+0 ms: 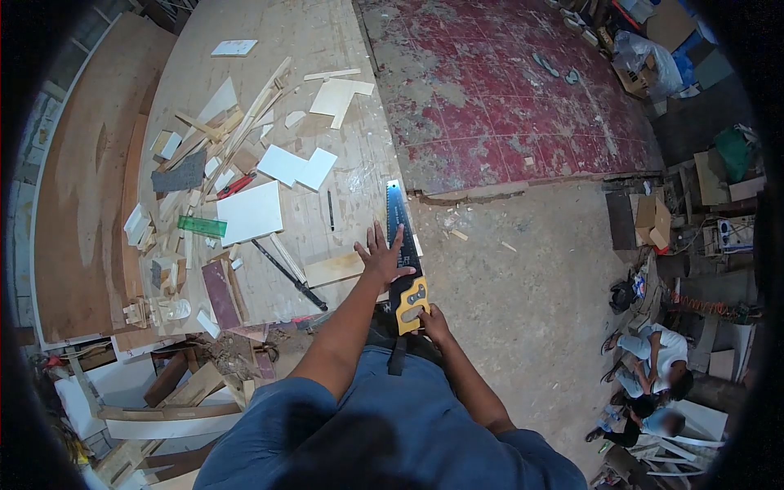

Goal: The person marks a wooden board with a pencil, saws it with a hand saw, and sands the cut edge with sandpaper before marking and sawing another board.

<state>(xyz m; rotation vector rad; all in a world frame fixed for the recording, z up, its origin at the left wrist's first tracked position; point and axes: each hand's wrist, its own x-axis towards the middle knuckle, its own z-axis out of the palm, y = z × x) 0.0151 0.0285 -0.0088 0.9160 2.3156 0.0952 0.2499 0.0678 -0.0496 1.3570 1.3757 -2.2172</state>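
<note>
My right hand [437, 323] is closed round the yellow-and-black handle of a handsaw [411, 304], close in front of my body. The saw's dark blade points away from me along the table's right edge, its tip bright. My left hand [380, 260] lies with fingers spread by the blade; its fingertips and thumb overlap the blade in this view. A pale wooden board [333, 269] runs under the left hand toward the saw. Left of that hand are a black pencil-like stick [331, 211] and a long dark bar [290, 274] lying at a slant.
The worktable [318, 49] carries white panels [249, 214], a red-handled tool [235, 187], a green block [202, 226] and wood strips. Scrap wood [171, 416] is piled lower left. Two people [653, 363] sit at the lower right. A red floor [523, 106] lies beyond the table.
</note>
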